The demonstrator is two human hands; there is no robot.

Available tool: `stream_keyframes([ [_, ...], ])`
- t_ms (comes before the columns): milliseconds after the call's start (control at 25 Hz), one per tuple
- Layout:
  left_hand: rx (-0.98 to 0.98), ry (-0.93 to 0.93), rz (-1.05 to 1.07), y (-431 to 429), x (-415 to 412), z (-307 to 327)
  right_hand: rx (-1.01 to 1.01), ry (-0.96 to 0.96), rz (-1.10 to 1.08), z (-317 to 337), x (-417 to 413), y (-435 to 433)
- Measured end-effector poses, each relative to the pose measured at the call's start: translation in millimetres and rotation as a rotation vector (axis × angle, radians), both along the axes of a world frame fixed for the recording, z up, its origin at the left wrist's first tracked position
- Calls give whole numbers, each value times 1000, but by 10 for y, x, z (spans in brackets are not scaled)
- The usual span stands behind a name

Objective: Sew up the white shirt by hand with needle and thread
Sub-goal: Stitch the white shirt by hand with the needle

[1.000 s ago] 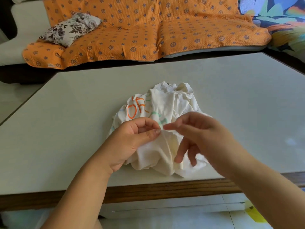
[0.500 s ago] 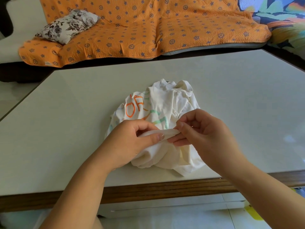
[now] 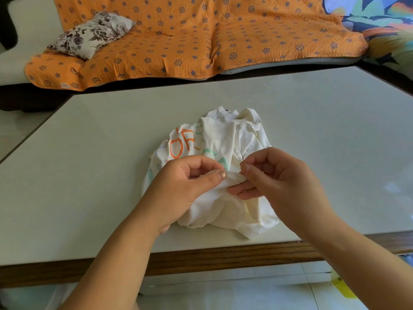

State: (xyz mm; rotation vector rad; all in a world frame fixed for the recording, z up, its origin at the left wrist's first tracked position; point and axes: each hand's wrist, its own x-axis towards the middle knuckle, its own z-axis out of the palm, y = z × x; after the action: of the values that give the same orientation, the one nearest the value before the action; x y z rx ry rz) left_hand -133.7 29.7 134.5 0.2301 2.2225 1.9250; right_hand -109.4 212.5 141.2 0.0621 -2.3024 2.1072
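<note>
The white shirt [image 3: 220, 139] with orange and green print lies crumpled on the pale table [image 3: 89, 171], near its front edge. My left hand [image 3: 185, 189] pinches a raised fold of the shirt between thumb and fingers. Right beside that fold, my right hand [image 3: 274, 175] pinches a thin dark needle [image 3: 242, 156] between thumb and forefinger, its tip sticking up above the fingers. The lower fingers of my right hand touch the fold from below. No thread is visible.
The table has a brown wooden front edge [image 3: 201, 258]. Behind it stands a sofa under an orange patterned cover [image 3: 201, 41], with a floral cushion [image 3: 91, 34] at its left. A colourful cloth [image 3: 380, 19] lies at the far right.
My right hand has drawn the needle out above the fold, where it now shows. My left hand keeps its pinch on the fold. The view has shifted slightly.
</note>
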Motion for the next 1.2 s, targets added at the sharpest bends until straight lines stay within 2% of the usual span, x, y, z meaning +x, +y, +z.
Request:
stream_keyframes([
  [280,101,-65,30,18,0,13,153,145,-105,84,123,29],
  [520,139,-94,22,7,0,16,271,-27,70,25,173,-23],
  [880,153,-105,-2,-13,2,23,251,-64,80,15,146,-37],
  [1200,85,-53,-27,-22,0,14,248,-63,83,-26,137,-42],
])
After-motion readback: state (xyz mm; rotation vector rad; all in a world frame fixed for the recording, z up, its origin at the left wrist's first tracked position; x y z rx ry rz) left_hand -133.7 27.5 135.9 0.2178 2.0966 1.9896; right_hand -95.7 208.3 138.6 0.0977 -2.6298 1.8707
